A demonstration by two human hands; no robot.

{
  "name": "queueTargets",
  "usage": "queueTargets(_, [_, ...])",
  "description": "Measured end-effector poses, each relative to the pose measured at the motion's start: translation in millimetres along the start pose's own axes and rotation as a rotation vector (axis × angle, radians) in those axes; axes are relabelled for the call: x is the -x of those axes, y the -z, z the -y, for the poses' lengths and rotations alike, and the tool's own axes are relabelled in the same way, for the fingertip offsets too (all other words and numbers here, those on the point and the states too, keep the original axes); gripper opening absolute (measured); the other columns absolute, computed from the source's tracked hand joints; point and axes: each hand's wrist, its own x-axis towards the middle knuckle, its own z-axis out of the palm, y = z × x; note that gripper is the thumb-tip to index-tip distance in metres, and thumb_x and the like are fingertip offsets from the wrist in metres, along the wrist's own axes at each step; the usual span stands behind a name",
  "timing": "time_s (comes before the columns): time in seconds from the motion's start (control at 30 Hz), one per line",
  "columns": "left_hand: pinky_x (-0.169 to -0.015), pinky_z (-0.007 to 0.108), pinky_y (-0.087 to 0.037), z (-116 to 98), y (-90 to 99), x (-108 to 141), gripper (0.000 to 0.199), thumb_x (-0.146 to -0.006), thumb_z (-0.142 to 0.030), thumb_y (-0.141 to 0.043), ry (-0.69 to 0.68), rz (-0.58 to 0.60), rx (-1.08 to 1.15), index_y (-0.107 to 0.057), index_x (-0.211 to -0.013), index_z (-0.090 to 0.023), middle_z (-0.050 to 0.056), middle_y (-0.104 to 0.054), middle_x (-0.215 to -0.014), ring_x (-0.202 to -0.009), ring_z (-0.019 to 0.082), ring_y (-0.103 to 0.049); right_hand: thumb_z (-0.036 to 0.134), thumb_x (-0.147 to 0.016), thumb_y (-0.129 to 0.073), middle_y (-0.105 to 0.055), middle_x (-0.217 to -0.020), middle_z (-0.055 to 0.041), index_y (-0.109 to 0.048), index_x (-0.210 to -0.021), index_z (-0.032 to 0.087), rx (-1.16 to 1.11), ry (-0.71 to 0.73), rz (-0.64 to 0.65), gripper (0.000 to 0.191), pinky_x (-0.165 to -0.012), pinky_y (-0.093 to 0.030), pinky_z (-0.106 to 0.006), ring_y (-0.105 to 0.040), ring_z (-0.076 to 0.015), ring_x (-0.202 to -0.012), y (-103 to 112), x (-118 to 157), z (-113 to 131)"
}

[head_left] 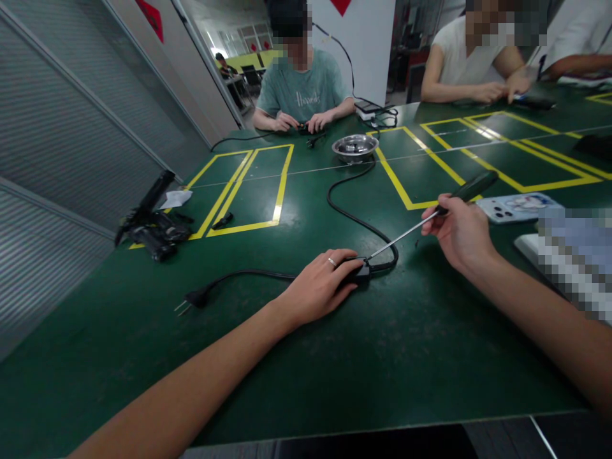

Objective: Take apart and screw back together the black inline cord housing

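Note:
My left hand [321, 284], with a ring on one finger, is wrapped over a small black box [362, 274] on the green table. A black cable [351, 220] leaves the box on the right and curves back, while another runs left to a two-pin plug [196, 298]. Between the fingers of my right hand [456, 226] is a screwdriver [471, 191], its handle tilted up to the right. The metal tip of its shaft meets the top right edge of the box, close to my left fingertips.
A metal bowl [355, 148] holding small parts stands behind the box. Black items [160, 233] lie at the left, near a small black connector [223, 220]. A phone [519, 207] rests at the right. Two people work across the green table [287, 382]; another arm shows at far right.

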Motion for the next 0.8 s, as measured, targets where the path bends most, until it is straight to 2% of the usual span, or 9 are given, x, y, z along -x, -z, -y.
queueTargets(0.3, [-0.101,0.047,-0.045,-1.7,0.7,-1.9,0.041,-0.094,-0.025,-0.051,0.004,0.005,0.016,-0.041,-0.133,-0.019,0.013,-0.047,-0.134,-0.119,0.025,-0.050,0.021,-0.077,-0.060,-0.062,-0.060,0.0008,-0.052,-0.083,0.020,0.020,0.001,-0.015,0.010,-0.041,-0.048,-0.024,-0.055,-0.0120,-0.042,-3.1,4.4,-2.6])
queueTargets(0.5, [-0.100,0.048,-0.046,-2.6,1.1,-3.8,0.057,-0.093,-0.027,-0.052,0.015,0.013,-0.013,-0.027,-0.145,-0.022,0.014,-0.047,-0.134,-0.120,0.027,-0.051,0.022,-0.078,-0.061,-0.061,-0.060,0.0016,-0.052,-0.082,0.020,0.025,-0.013,-0.007,0.010,-0.040,-0.048,-0.023,-0.055,-0.0117,-0.042,-2.4,5.3,-5.9])
queueTargets(0.8, [-0.094,0.047,-0.048,-3.3,1.2,-7.7,0.055,-0.093,-0.025,-0.049,-0.003,0.052,-0.039,-0.030,-0.145,-0.023,0.014,-0.048,-0.129,-0.111,0.026,-0.054,0.022,-0.076,-0.062,-0.062,-0.060,0.0012,-0.051,-0.082,0.020,0.023,-0.029,0.002,0.012,-0.041,-0.048,-0.024,-0.055,-0.0121,-0.043,-4.6,6.9,-6.2])
